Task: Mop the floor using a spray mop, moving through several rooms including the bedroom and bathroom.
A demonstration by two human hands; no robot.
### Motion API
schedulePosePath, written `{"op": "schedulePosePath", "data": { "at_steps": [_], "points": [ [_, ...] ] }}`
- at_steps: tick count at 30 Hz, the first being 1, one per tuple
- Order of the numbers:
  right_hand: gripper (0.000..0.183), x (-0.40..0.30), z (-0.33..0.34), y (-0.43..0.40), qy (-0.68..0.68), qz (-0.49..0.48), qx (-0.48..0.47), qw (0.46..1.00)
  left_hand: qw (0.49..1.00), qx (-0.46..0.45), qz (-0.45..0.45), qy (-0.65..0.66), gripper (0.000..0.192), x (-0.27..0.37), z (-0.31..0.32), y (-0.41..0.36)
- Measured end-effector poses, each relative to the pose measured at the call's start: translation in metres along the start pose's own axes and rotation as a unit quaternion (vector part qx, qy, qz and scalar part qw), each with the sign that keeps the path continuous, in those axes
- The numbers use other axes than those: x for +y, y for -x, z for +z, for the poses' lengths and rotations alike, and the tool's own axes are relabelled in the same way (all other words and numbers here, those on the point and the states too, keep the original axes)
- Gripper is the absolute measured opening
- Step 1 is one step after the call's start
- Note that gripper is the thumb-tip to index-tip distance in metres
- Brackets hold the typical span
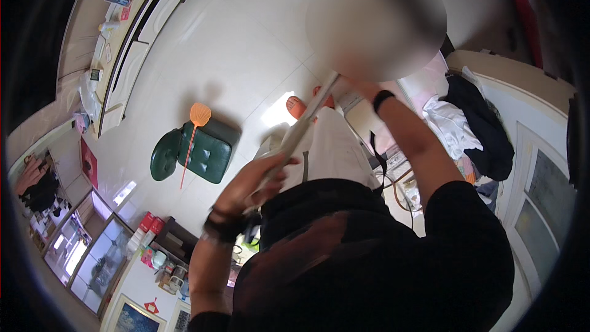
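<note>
A long pale pole (299,131) runs slantwise before my body, over my white trousers (329,152). My left hand (260,180) is wrapped around its near part, close to my waist. Farther up the pole, my right hand (362,86) grips it, though its fingers run into a blurred oval patch. That patch also hides what lies beyond the hand, so I cannot tell what the pole's far end carries. Beneath the pole are my orange slippers (295,107) on the tiled floor (258,50).
Left of me stands a green padded chair (209,154) with an orange fly swatter (200,114) across it. A long drawer cabinet (130,71) lines the left wall. To my right, white cloth (449,124) and black clothing (491,143) are piled near a white glazed door (537,203).
</note>
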State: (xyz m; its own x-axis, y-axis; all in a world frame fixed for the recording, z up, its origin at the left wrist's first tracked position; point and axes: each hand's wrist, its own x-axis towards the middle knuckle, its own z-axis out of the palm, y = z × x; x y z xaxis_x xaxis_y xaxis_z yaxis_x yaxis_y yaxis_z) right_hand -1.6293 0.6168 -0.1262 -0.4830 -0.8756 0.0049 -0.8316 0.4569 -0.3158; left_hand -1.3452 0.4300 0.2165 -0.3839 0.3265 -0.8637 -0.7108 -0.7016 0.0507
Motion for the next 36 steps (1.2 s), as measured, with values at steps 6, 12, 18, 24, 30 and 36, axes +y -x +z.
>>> {"op": "schedulePosePath", "data": {
  "at_steps": [6,12,18,24,30,36],
  "points": [
    [0.025,0.151,0.006,0.053,-0.204,0.217,-0.087,0.951,0.973,-0.097,-0.15,0.147,0.038,0.006,0.07,-0.147],
    [0.027,0.061,0.052,0.089,-0.037,0.133,-0.088,0.987,0.989,0.008,-0.145,0.012,0.04,-0.028,0.012,-0.111],
    [0.038,-0.124,0.108,0.062,-0.077,0.118,-0.142,0.98,0.977,0.072,-0.199,0.003,0.038,-0.029,-0.111,0.021],
    [0.039,-0.35,0.125,0.049,-0.321,0.24,-0.174,0.899,0.952,0.183,-0.197,-0.143,0.042,-0.03,-0.211,0.179],
    [0.033,-0.516,0.109,-0.023,-0.361,0.202,-0.088,0.906,0.861,0.331,-0.145,-0.357,0.041,-0.032,-0.28,0.305],
    [0.027,-0.612,0.114,-0.085,-0.414,0.083,-0.102,0.901,0.749,0.453,-0.106,-0.471,0.052,-0.049,-0.267,0.364]
  ]
}}
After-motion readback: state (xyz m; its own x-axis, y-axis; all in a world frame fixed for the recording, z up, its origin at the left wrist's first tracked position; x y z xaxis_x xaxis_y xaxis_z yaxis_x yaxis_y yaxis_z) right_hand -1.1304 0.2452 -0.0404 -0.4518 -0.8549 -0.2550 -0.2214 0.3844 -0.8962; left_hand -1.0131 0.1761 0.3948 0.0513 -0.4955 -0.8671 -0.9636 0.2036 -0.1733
